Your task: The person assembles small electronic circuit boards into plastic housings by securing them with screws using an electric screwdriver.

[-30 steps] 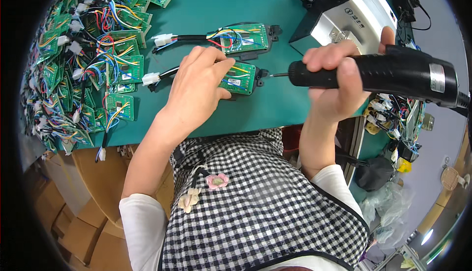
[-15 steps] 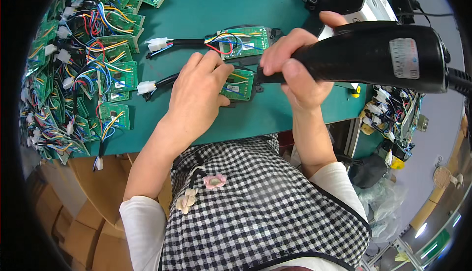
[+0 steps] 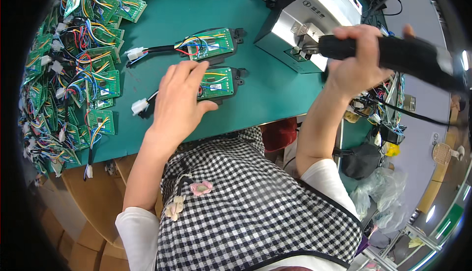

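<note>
My left hand [image 3: 181, 99] lies flat on a green circuit board [image 3: 218, 84] seated in a black housing on the green mat [image 3: 275, 91]; its fingers cover the board's left part and its black cable with a white plug [image 3: 139, 106]. A second green board [image 3: 211, 43] with coloured wires lies just behind it, untouched. My right hand [image 3: 358, 59] grips a black electric screwdriver [image 3: 398, 54], held level off to the right. The driver's tip points at the front of a silver metal box [image 3: 314, 22].
A large heap of green boards with coloured wires [image 3: 73, 69] fills the left side of the mat. The silver box stands at the back right. Cables and parts [image 3: 388, 108] hang past the table's right edge. Cardboard boxes [image 3: 59, 222] sit below left.
My right hand has swung the screwdriver away from the near board, up and to the right, to the silver box. My left hand stays on the board.
</note>
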Action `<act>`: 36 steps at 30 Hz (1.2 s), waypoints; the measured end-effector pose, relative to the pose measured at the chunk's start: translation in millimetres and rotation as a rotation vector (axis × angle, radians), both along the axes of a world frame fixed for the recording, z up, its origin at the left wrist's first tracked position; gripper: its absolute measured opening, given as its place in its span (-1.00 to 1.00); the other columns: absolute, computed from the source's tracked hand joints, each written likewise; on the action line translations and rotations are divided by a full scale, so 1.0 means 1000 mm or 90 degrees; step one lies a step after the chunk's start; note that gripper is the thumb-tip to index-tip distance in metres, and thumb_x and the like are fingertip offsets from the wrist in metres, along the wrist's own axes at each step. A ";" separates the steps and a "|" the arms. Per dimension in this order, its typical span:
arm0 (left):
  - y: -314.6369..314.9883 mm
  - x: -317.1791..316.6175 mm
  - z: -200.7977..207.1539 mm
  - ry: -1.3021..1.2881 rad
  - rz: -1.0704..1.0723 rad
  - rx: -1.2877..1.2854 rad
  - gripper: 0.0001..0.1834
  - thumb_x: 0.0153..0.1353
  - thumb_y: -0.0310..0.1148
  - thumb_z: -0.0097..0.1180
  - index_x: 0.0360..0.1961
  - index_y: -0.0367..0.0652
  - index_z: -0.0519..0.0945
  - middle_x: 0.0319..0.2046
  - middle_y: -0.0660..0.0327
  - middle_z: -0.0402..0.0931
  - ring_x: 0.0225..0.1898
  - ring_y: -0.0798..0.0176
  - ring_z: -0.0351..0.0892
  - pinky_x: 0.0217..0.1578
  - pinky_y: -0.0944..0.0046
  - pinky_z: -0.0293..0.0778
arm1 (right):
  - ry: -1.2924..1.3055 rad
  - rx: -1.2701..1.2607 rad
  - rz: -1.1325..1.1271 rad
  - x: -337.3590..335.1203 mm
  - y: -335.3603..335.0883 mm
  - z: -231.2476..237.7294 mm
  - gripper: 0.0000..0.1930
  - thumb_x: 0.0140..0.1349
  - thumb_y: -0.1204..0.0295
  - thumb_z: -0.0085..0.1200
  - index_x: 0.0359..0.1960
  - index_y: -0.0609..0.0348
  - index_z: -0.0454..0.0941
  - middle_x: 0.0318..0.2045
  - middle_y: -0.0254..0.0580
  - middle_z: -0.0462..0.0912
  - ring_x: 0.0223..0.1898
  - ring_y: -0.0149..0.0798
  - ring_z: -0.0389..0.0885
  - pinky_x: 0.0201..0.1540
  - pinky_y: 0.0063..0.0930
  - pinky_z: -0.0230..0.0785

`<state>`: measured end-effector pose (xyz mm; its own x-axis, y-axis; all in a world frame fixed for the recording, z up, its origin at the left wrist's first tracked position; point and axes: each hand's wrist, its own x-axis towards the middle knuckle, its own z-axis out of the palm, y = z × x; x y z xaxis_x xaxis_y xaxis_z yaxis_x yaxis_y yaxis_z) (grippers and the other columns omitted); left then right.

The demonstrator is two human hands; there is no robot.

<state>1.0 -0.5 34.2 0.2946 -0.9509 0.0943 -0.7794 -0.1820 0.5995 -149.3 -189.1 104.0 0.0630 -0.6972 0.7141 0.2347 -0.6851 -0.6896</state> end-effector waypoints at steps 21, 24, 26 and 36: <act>0.010 -0.002 -0.012 0.026 0.053 -0.028 -0.46 -0.33 -0.61 0.31 -0.17 -0.27 0.49 -0.22 0.14 0.42 -0.25 0.07 0.38 -0.24 0.18 0.36 | 0.126 0.214 0.372 0.023 0.066 -0.055 -0.21 0.08 0.52 0.01 0.25 0.26 -0.26 -0.60 -0.07 0.44 -0.62 -0.24 0.45 -0.46 -0.29 0.41; 0.011 -0.003 -0.012 0.020 0.061 -0.034 -0.45 -0.34 -0.61 0.30 -0.18 -0.26 0.49 -0.23 0.15 0.43 -0.25 0.07 0.39 -0.23 0.18 0.37 | 0.175 0.192 0.438 0.026 0.065 -0.054 -0.21 0.08 0.49 0.05 0.24 0.25 -0.23 -0.59 -0.11 0.44 -0.60 -0.25 0.46 -0.44 -0.30 0.40; 0.011 -0.003 -0.013 0.015 0.067 -0.035 -0.45 -0.34 -0.61 0.30 -0.18 -0.26 0.49 -0.23 0.15 0.43 -0.25 0.07 0.39 -0.23 0.19 0.37 | 0.108 0.200 0.421 0.025 0.064 -0.054 -0.21 -0.01 0.58 0.04 0.21 0.36 -0.20 -0.59 -0.09 0.48 -0.62 -0.32 0.46 -0.48 -0.44 0.39; 0.011 -0.001 -0.016 0.013 0.068 -0.046 -0.46 -0.34 -0.61 0.30 -0.18 -0.24 0.48 -0.22 0.16 0.43 -0.24 0.07 0.38 -0.23 0.18 0.36 | 0.037 0.242 0.435 0.036 0.066 -0.048 -0.25 -0.07 0.67 0.02 0.19 0.39 -0.09 -0.63 -0.17 0.49 -0.63 -0.42 0.46 -0.57 -0.61 0.34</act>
